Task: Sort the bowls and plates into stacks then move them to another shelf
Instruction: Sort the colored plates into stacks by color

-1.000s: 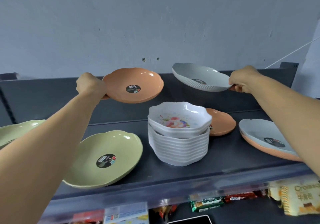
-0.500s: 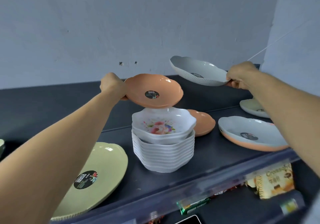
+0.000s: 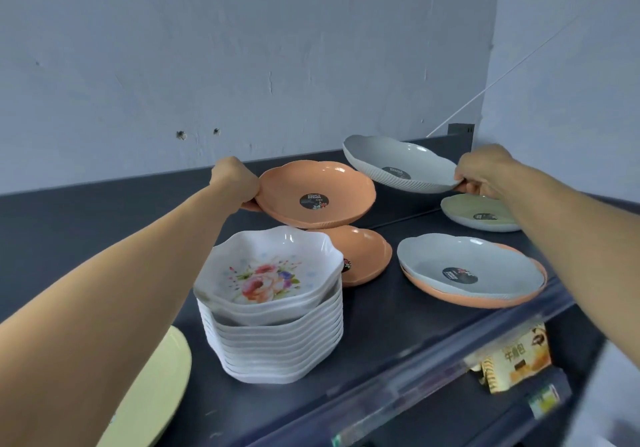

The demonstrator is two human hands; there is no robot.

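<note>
Head view: the left hand [image 3: 235, 183] has swung its orange scalloped plastic plate [image 3: 317, 193] rightwards, from beside the stack of white floral bowls [image 3: 273, 301] to just above the smaller orange plate [image 3: 363, 256] lying on the dark shelf [image 3: 398, 325]. Its fingers are curled round the rim. The right hand [image 3: 485, 173] still pinches the grey ribbed plate [image 3: 398, 166] aloft, behind the grey-over-orange pair of plates [image 3: 471, 270]. Colour matching looks imminent; sorting is mid-way and nothing has left this shelf yet.

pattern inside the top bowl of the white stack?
Floral print, pink, peach and purple blooms on white, in the top bowl; head view.
</note>
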